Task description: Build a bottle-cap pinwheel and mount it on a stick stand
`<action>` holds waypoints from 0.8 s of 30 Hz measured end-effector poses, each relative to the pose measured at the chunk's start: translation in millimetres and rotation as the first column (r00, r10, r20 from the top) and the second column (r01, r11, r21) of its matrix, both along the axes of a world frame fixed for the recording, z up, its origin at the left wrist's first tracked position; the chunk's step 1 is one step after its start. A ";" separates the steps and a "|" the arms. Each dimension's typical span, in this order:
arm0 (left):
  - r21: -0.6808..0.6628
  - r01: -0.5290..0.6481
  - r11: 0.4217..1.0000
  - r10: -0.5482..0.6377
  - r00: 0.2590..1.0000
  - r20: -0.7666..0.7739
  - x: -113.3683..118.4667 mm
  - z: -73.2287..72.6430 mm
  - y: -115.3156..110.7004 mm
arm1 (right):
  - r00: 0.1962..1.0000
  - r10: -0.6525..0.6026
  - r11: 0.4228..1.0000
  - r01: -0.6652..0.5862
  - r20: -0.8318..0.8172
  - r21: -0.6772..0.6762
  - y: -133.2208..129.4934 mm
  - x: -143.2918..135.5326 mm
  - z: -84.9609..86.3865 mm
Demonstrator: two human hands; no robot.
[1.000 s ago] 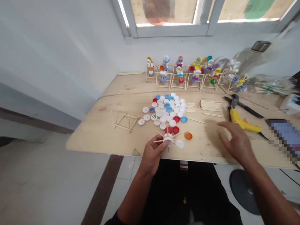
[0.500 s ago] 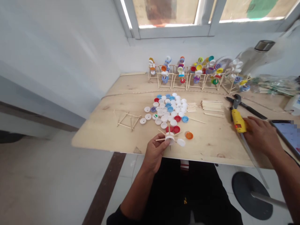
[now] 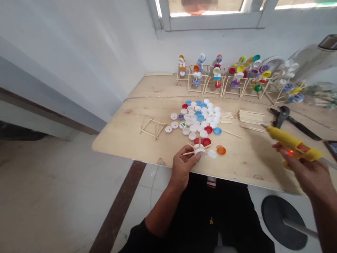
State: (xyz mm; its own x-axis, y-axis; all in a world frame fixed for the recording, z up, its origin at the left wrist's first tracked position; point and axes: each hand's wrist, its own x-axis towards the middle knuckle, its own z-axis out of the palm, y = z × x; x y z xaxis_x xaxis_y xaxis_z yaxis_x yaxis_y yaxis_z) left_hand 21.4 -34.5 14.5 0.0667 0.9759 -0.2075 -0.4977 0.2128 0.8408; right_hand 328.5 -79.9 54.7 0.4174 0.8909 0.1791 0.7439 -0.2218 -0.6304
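Observation:
Between the thumb and fingers of my left hand (image 3: 183, 167) is a white bottle-cap hub (image 3: 199, 151) with several wooden sticks standing out around it like spokes. A white cap (image 3: 212, 154) sits at the end of one spoke, on the right. My right hand (image 3: 306, 170) is closed around the handle of a yellow hot glue gun (image 3: 292, 142), raised over the right of the table. Its nozzle points left and a small red light glows on it. An orange cap (image 3: 221, 150) lies just right of the hub, and red caps (image 3: 206, 141) lie behind it.
Loose white, blue and red bottle caps (image 3: 194, 125) cover the middle of the wooden table (image 3: 121, 140). A stick frame (image 3: 154, 127) lies left, stick bundles (image 3: 251, 116) and black-handled pliers (image 3: 297, 123) right. Finished cap wheels on stick stands (image 3: 217, 86) line the back. A phone (image 3: 331, 149) is at the right edge.
My right hand has taken hold of the glue gun and lifted it from beside the pliers, turning its nozzle to the left. My left hand still holds the spoked hub. The view has shifted.

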 end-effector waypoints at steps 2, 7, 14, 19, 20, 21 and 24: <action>0.010 -0.002 1.000 0.002 1.000 -0.026 1.2 0.6 -1.3 | 0.989 0.074 0.995 -0.081 -0.131 -0.051 -8.0 -25.5 2.8; 0.037 -0.014 0.999 0.017 0.994 -0.105 3.3 0.2 -4.2 | 0.909 0.357 0.922 -0.380 -0.216 -0.075 -23.2 -77.6 7.0; 0.066 -0.045 0.997 0.057 0.980 -0.191 3.2 -1.7 -6.6 | 0.899 0.429 0.901 -0.432 -0.087 -0.027 -25.9 -106.0 9.1; 0.059 -0.036 0.998 0.049 0.971 -0.234 3.1 2.6 -8.9 | 0.917 0.398 0.918 -0.398 -0.016 0.001 -24.9 -111.6 3.7; 0.058 -0.036 0.998 0.049 0.970 -0.240 3.1 3.6 -9.3 | 0.919 0.394 0.919 -0.394 -0.013 0.001 -25.1 -112.6 2.9; 0.057 -0.037 0.998 0.050 0.969 -0.244 3.1 4.4 -9.6 | 0.919 0.393 0.920 -0.393 -0.014 0.006 -25.2 -113.6 2.4; 0.066 -0.044 0.997 0.060 0.963 -0.263 2.9 6.0 -10.1 | 0.915 0.403 0.915 -0.402 -0.032 0.022 -25.2 -115.5 1.1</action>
State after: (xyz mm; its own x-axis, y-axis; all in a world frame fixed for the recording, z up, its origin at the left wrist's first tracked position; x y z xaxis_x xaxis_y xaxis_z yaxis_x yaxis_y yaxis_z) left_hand 24.3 -44.5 20.4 -0.0335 0.9877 -0.1526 -0.2650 0.1384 0.9543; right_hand 213.0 -105.1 55.7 0.0302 0.9821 0.1858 0.7457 0.1017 -0.6585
